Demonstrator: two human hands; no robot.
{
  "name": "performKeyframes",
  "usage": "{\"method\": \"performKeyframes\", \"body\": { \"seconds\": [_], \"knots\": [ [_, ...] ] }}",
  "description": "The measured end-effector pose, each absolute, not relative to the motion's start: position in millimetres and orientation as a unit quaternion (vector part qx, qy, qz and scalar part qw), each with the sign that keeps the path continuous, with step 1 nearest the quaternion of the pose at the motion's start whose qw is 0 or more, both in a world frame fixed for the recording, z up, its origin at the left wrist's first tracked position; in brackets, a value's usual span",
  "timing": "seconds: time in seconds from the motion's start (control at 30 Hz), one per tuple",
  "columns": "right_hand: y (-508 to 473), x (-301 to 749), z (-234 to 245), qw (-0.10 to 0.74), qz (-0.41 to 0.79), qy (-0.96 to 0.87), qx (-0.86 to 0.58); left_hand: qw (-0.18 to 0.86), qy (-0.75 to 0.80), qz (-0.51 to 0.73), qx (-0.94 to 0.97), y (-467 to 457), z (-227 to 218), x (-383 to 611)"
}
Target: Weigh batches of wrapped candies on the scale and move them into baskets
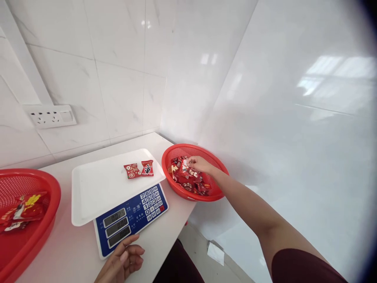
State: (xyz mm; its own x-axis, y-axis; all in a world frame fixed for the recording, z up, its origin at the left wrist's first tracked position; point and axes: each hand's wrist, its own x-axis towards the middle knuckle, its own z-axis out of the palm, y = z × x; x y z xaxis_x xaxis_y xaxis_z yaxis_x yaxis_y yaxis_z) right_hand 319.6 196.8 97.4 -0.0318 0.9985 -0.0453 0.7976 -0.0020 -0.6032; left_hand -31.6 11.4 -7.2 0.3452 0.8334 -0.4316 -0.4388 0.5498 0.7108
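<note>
My right hand [196, 164] reaches into a round red basket [215, 161] full of small red candy packets [188, 179], its fingers pinched on one packet. An electronic scale [132, 218] with a blue keypad panel and a white weighing tray [97, 184] stands in the middle of the counter. Two red candy packets [139, 169] lie on the tray's far right part. My left hand [125, 261] rests at the scale's front edge, fingers loosely curled, holding nothing that I can see.
A second red basket [44, 204] at the left edge holds a few red packets [22, 210]. A white power strip [50, 116] is on the tiled wall. The counter's edge runs at the right, with floor and a paper scrap [216, 252] below.
</note>
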Motion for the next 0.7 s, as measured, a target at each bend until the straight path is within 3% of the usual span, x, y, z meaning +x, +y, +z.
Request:
{"method": "performKeyframes", "body": {
  "seconds": [0.23,0.43,0.7],
  "knots": [
    [198,303,124,0.314,0.192,-0.677,-0.637,0.79,0.382,0.412,0.245,11,-17,-29],
    [204,224,137,0.394,0.248,-0.713,-0.524,0.787,0.35,0.428,0.274,8,-5,-29],
    [203,104,127,0.394,0.277,-0.75,-0.454,0.767,0.338,0.44,0.323,4,3,-38]
  ]
}}
